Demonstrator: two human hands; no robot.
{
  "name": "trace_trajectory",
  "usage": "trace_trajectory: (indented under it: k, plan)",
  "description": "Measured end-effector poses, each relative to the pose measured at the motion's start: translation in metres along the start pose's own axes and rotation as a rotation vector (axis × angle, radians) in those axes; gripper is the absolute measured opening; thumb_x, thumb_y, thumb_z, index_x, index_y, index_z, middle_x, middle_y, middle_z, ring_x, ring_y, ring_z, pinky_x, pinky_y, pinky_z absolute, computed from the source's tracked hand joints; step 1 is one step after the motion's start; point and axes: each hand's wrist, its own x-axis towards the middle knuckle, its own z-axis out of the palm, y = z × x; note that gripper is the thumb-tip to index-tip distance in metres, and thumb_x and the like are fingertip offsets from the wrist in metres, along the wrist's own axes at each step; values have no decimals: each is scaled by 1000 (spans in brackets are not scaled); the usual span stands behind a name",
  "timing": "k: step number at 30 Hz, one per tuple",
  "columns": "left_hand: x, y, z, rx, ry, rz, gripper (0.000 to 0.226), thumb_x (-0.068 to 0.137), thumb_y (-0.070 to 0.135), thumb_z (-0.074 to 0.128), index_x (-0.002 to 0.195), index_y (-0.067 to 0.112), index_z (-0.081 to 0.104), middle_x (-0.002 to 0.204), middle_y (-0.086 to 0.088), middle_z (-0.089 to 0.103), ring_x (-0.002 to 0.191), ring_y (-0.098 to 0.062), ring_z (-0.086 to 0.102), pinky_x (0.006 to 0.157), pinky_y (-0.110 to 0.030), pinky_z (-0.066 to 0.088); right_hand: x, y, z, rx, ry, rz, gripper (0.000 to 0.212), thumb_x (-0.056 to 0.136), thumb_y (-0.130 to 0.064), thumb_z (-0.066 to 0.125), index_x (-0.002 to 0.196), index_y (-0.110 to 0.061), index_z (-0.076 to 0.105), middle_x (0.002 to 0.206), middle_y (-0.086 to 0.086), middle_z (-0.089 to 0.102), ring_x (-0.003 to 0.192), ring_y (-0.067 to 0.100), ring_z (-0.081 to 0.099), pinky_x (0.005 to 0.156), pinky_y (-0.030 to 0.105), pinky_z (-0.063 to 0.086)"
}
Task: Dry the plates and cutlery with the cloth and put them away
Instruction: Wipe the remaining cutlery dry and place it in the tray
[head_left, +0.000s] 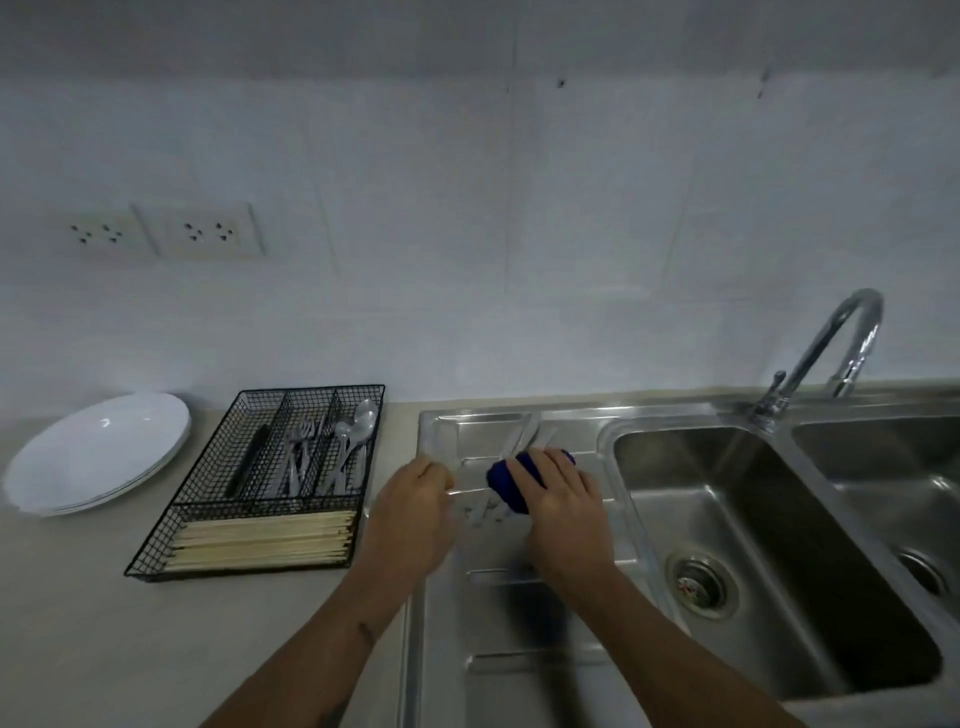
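My right hand (558, 499) grips a bunched dark blue cloth (506, 480) over the steel draining board (519, 623). My left hand (415, 501) is curled around the end of a piece of cutlery (470, 491) that runs into the cloth; which kind it is I cannot tell. More blurred cutlery (524, 439) lies on the draining board just beyond the cloth. White plates (98, 452) are stacked on the counter at the far left. A black wire cutlery tray (260, 483) beside them holds forks, spoons, a dark-handled piece and wooden chopsticks.
A double steel sink (769, 545) lies to the right, with a curved tap (841, 343) behind it and a drain strainer in the near basin. Wall sockets (156, 234) sit above the plates. The beige counter (78, 623) stretches to the left front.
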Motion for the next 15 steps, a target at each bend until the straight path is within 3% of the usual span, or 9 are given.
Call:
trace_trajectory:
  k: [7, 12, 15]
  plan:
    - [-11, -33, -39, -91, -21, 71, 8, 87, 8, 64, 81, 13, 63, 86, 5, 53, 76, -13, 51, 65, -28, 43, -7, -70, 0, -21, 36, -42, 80, 50, -9, 82, 126, -15, 57, 132, 7, 55, 124, 30, 50, 97, 44, 46]
    - [-17, -53, -50, -57, -101, 144, 9, 91, 12, 60, 85, 14, 67, 88, 6, 57, 78, -11, 52, 66, -25, 36, -26, -53, -13, 40, 67, 275, 58, 63, -2, 70, 118, -19, 63, 112, 1, 65, 100, 20, 57, 85, 32, 46]
    - [-18, -62, -55, -80, -162, 120, 16, 93, 12, 56, 91, 15, 72, 90, 3, 61, 84, -17, 57, 69, -29, 42, -28, -52, -33, 125, 120, 399, 49, 71, 3, 63, 115, -18, 63, 106, 0, 64, 90, 17, 56, 79, 33, 49]
